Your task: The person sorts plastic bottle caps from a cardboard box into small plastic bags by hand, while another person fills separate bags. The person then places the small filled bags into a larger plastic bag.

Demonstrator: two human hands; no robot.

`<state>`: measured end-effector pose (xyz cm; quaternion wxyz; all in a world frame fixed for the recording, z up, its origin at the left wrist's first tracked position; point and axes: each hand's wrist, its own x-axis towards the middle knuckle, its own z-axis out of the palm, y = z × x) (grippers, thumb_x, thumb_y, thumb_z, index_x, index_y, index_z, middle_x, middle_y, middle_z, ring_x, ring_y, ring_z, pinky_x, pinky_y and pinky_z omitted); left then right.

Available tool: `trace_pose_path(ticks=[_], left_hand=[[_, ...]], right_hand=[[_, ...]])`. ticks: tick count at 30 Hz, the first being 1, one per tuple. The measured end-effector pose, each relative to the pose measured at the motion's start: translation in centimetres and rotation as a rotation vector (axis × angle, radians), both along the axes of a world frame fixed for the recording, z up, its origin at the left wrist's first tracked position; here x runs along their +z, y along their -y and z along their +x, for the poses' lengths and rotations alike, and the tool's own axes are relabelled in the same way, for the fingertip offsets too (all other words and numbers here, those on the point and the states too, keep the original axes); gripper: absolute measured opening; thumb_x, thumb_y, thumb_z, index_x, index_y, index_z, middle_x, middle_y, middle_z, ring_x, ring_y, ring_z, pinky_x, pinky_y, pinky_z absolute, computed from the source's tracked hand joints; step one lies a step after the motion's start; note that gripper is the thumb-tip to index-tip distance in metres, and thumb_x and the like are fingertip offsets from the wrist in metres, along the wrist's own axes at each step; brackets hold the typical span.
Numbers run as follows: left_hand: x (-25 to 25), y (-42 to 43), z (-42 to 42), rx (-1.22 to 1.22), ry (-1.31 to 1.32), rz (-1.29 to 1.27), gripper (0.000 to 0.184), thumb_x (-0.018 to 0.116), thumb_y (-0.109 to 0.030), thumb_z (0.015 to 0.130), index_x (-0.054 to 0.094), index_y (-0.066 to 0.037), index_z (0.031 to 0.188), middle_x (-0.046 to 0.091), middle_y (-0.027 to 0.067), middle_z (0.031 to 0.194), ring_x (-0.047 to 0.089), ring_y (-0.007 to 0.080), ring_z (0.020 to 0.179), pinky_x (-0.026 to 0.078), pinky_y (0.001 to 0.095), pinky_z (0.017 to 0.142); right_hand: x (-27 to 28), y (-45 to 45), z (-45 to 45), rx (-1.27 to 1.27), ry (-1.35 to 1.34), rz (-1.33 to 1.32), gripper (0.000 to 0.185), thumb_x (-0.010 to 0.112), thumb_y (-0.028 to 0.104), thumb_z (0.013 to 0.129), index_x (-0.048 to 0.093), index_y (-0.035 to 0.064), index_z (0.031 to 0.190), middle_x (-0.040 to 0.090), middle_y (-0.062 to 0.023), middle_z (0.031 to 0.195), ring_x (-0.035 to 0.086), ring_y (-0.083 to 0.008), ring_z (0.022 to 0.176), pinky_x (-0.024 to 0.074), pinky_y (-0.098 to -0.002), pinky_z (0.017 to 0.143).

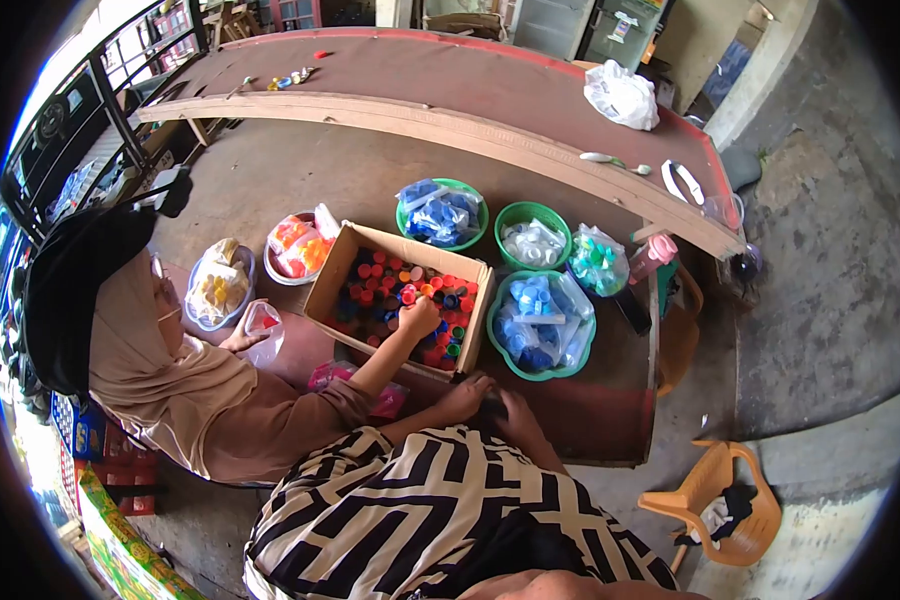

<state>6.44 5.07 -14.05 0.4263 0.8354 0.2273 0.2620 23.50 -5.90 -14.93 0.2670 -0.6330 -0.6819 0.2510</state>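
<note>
Hands: left hand (463,399) and right hand (515,415) are sitting close together by the worktop's (620,380) near edge
Fingers: cannot tell
Cardboard box (330,276): holding mixed caps (367,296)

Between the left hand (464,399) and right hand (517,416), a dark object (491,404) is too indistinct to identify; beyond the grip, caps (367,297) mostly hide the floor of the cardboard box (327,272).

A white plastic bag (621,95), a white strap (682,183) and a small red object (322,54) are borne by the long brown surface (440,78) at the back. At lower right, dark and white cloth (737,505) is held in an orange plastic chair (767,515). Black railings (100,85) are seen at upper left.
</note>
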Motion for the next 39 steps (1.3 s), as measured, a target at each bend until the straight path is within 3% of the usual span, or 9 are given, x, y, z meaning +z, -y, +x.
trace_pose_path(ticks=[3,6,9,15,25,32,34,36,39], left_hand=[[2.7,0.9,-0.6,-0.072,-0.051,-0.061,0.049,0.065,-0.027,0.088,0.048,0.001,0.125,0.048,0.02,0.124,0.048,0.0375,0.119,0.042,0.0408,0.099],[5.3,1.2,-1.5,-0.05,-0.063,-0.255,0.083,0.084,-0.037,0.066,0.045,0.002,0.129,0.048,0.0214,0.126,0.05,0.0341,0.12,0.043,0.0391,0.1],[6.0,0.8,-2.1,-0.057,-0.087,-0.485,0.087,0.088,-0.036,0.06,0.047,0.003,0.126,0.054,0.0232,0.122,0.055,0.0323,0.114,0.045,0.0385,0.096],[8.9,-0.8,-0.9,0.021,-0.134,-0.45,0.079,0.088,-0.037,0.061,0.053,0.004,0.118,0.065,0.0204,0.105,0.063,0.0298,0.101,0.049,0.037,0.089],[12.1,-4.7,1.9,0.112,0.003,-0.503,0.072,0.083,-0.041,0.068,0.055,0.007,0.115,0.065,0.0154,0.095,0.064,0.0238,0.09,0.05,0.0342,0.083],[11.1,-6.8,0.9,0.322,0.179,-0.528,0.054,0.052,-0.042,0.094,0.045,0.0,0.128,0.061,0.0219,0.111,0.061,0.0282,0.102,0.046,0.0384,0.09],[9.2,-7.2,0.0,0.493,0.134,-0.288,0.035,0.047,-0.029,0.098,0.052,-0.003,0.121,0.061,0.0145,0.1,0.06,0.025,0.09,0.046,0.0367,0.083],[7.6,-7.0,-1.2,0.547,-0.041,-0.098,0.034,0.049,-0.033,0.096,0.057,-0.001,0.105,0.06,0.022,0.096,0.057,0.0391,0.095,0.046,0.0461,0.083],[3.4,-6.0,-1.8,0.566,-0.133,0.171,0.023,0.058,-0.028,0.091,0.062,-0.005,0.091,0.06,0.0161,0.084,0.061,0.0331,0.08,0.049,0.0453,0.072]], right_hand=[[2.2,-0.6,0.6,-0.053,-0.176,-0.081,0.055,0.069,0.016,0.078,0.049,0.0017,0.127,0.056,-0.0229,0.121,0.054,-0.0373,0.112,0.0444,-0.041,0.094],[7.4,-0.8,0.2,-0.1,-0.362,-0.256,0.052,0.072,0.018,0.078,0.053,-0.0002,0.123,0.061,-0.0182,0.115,0.06,-0.0288,0.106,0.0467,-0.0357,0.091],[8.4,-0.8,0.5,-0.146,-0.482,-0.305,0.052,0.075,0.022,0.079,0.054,-0.0006,0.122,0.062,-0.0132,0.113,0.06,-0.0202,0.103,0.0469,-0.032,0.09],[11.2,-1.5,1.0,-0.188,-0.751,-0.224,0.07,0.079,0.034,0.077,0.046,0.0018,0.131,0.058,-0.0157,0.119,0.056,-0.0197,0.108,0.0447,-0.0334,0.093],[14.7,-5.9,3.2,-0.162,-0.566,-0.156,0.078,0.084,0.036,0.069,0.046,0.0014,0.128,0.06,-0.0147,0.115,0.057,-0.0226,0.108,0.0426,-0.036,0.096],[14.5,-13.1,4.9,-0.062,-0.502,-0.114,0.076,0.082,0.041,0.071,0.049,-0.0012,0.124,0.061,-0.0134,0.115,0.058,-0.0228,0.105,0.0432,-0.0357,0.094],[15.9,-15.7,4.8,-0.088,-0.494,-0.085,0.079,0.081,0.042,0.072,0.046,-0.0031,0.126,0.06,-0.0157,0.117,0.058,-0.0238,0.107,0.0428,-0.0363,0.095],[13.4,-19.5,5.6,-0.124,-0.533,-0.063,0.089,0.08,0.045,0.073,0.039,-0.0079,0.131,0.057,-0.0207,0.122,0.055,-0.0274,0.113,0.0416,-0.0373,0.097],[15.0,-24.4,4.6,-0.217,-0.507,-0.032,0.091,0.079,0.046,0.072,0.037,-0.0092,0.132,0.056,-0.0221,0.122,0.055,-0.0304,0.114,0.0419,-0.0381,0.097]])
